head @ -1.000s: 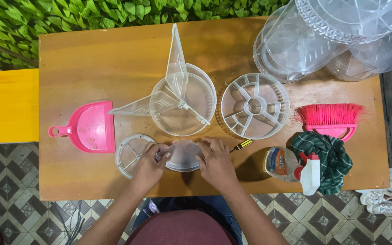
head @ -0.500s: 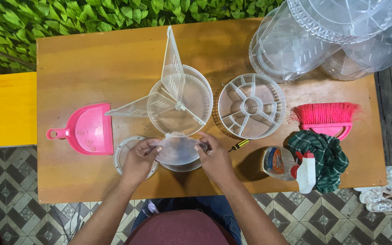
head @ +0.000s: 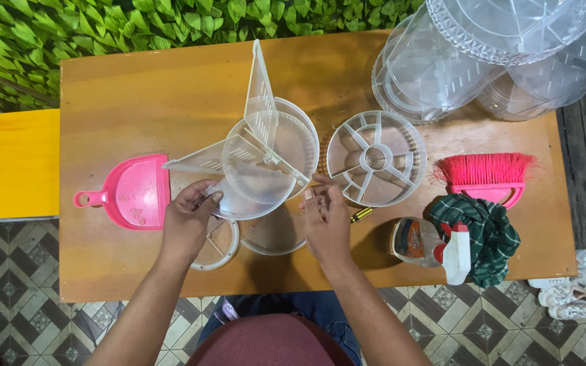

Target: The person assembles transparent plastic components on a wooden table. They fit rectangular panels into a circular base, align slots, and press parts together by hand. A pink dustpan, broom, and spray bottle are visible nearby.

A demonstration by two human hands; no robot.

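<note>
1. Near edge of the table (head: pixel 103 271): left hand (head: pixel 188 220) and right hand (head: pixel 325 217) each grip a side of a clear round lid (head: pixel 256 186), held just above the surface.
2. Under the hands: a small clear ring (head: pixel 217 245) and a clear disc (head: pixel 274 234), lying flat.
3. Left of the hands: pink dustpan (head: pixel 133 192).
4. Right, near edge: spray bottle (head: pixel 435 244) on its side, touching a green checked cloth (head: pixel 486 234).
5. Middle: three-winged clear divider (head: pixel 259 115) standing in a round tray; divided tray (head: pixel 376 157) beside it; pink brush (head: pixel 486 175).
6. Far right corner: stacked clear domes (head: pixel 496 54).
</note>
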